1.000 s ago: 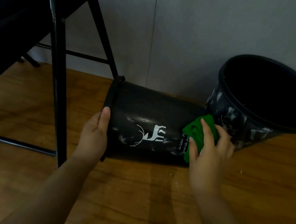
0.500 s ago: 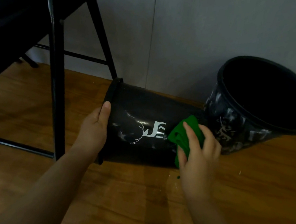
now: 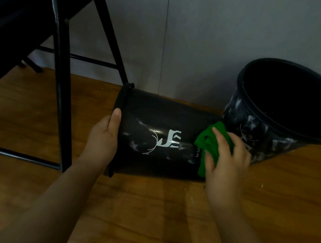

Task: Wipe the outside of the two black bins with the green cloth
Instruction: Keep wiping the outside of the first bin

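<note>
Two bare forearms rise from the bottom edge over the brown wood-grain floor. At mid-frame the left hand clasps the rim of a black plastic bin lying on its side, thumb up along the rim edge, the remaining fingers out of sight behind it. The right hand presses a crumpled green cloth against the narrower base end of that bin, its fingers spread and lightly curled over the fabric. On the bin's side a white stylised deer emblem shows, and beside the cloth small white lettering begins "No li", the rest covered. Pale smears streak the plastic around the emblem. Just right of the cloth, at the middle right of the frame, a second black round bin stands tilted with its open mouth towards the camera, its outside blotched white and bearing a fainter deer mark. In the upper left, black metal chair legs and crossbars stand close to the lying bin's rim. A grey wall closes the top.
</note>
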The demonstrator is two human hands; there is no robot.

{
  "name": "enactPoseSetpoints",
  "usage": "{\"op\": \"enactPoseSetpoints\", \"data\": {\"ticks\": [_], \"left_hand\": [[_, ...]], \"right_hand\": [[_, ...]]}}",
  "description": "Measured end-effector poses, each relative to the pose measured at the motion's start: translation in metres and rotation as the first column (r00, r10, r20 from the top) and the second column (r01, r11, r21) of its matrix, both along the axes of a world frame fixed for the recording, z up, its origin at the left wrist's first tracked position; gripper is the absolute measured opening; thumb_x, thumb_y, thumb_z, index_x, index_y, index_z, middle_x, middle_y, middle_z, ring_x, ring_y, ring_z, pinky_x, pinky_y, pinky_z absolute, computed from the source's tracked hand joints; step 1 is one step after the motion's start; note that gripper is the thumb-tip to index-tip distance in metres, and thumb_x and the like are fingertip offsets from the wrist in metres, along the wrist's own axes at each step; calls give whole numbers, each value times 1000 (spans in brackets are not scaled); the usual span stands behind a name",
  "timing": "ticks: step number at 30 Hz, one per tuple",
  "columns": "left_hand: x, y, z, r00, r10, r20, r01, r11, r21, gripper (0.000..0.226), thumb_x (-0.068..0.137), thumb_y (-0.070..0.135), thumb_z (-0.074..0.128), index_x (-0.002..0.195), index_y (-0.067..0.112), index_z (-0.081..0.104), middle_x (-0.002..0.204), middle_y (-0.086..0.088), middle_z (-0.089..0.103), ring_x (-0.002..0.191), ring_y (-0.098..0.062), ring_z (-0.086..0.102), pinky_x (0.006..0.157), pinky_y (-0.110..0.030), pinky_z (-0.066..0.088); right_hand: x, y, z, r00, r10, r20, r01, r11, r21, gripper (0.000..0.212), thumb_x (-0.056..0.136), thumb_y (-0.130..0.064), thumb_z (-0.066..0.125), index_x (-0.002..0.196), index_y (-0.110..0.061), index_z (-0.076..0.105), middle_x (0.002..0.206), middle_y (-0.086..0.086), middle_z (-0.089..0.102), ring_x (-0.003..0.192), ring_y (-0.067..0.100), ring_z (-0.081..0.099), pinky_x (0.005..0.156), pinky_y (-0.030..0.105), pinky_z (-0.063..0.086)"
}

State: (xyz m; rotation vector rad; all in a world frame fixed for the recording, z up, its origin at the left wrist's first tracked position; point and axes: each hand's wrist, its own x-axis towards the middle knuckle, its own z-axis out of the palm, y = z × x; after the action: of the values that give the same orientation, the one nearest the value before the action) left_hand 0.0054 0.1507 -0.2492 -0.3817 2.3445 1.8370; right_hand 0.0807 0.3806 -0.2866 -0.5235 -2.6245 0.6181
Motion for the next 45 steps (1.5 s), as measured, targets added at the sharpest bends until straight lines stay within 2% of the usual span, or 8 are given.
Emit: {"op": "enactPoseSetpoints", "data": {"ticks": [3,9,15,21,27,32,38,45], "left_hand": [[1,2,1,1000,19,-5,-18,1000,11,44,103,50,31,104,21,64,99,-2,69,93,-14,66,71,-25,47],[2,1,1,1000,13,0,-13,1000,-6,46,102,52,31,105,20,64,97,-1,68,92,-15,65,70,-25,46],[1,0,-3,999,29,28,-29,1000,5,47,100,56,32,106,23,65,101,-2,70,95,-17,66,73,-28,48],[1,1,1,999,30,27,-30,999,9,45,101,54,32,102,22,64,100,-4,69,93,-19,66,72,-28,48],[0,3,2,999,31,12,-32,999,16,42,102,52,31,103,24,63,99,0,68,92,-13,64,69,-24,45],[0,2,2,1000,19,14,-19,1000,18,45,102,53,31,107,22,64,101,-1,68,94,-16,64,70,-25,45],[0,3,4,1000,19,-1,-19,1000,16,46,102,51,31,106,18,63,99,-2,67,92,-14,64,69,-23,44],[-3,3,4,999,-3,36,2,1000,24,50,100,57,30,102,20,63,100,-3,67,93,-16,64,70,-26,45]], "right_hand": [[-2,-4,2,992,-124,-25,122,990,-68,59,85,-18,64,140,-28,47,144,3,37,130,29,31,103,51,42],[-1,-10,5,985,171,21,-172,983,59,66,80,-18,66,141,-33,45,144,-3,38,133,25,34,107,46,38],[-1,-4,0,990,-142,-26,141,989,-48,59,85,-19,66,140,-29,47,144,2,38,130,30,34,101,49,43],[2,-18,4,982,187,27,-188,981,42,68,77,-20,60,141,-34,43,146,-4,35,135,25,31,109,47,35],[5,0,-5,985,-168,-48,160,978,-132,59,86,-18,61,141,-31,45,146,1,33,133,27,30,103,51,43],[10,-16,-5,989,144,-17,-143,989,30,68,78,-14,66,141,-31,47,145,0,35,133,28,32,105,50,41],[4,-8,-4,988,-141,-55,134,984,-114,62,84,-14,65,140,-30,47,144,3,36,131,28,32,103,50,43],[6,-13,-7,995,87,-43,-87,996,-16,68,80,-12,69,140,-32,47,144,0,35,132,26,31,103,49,43]]}}
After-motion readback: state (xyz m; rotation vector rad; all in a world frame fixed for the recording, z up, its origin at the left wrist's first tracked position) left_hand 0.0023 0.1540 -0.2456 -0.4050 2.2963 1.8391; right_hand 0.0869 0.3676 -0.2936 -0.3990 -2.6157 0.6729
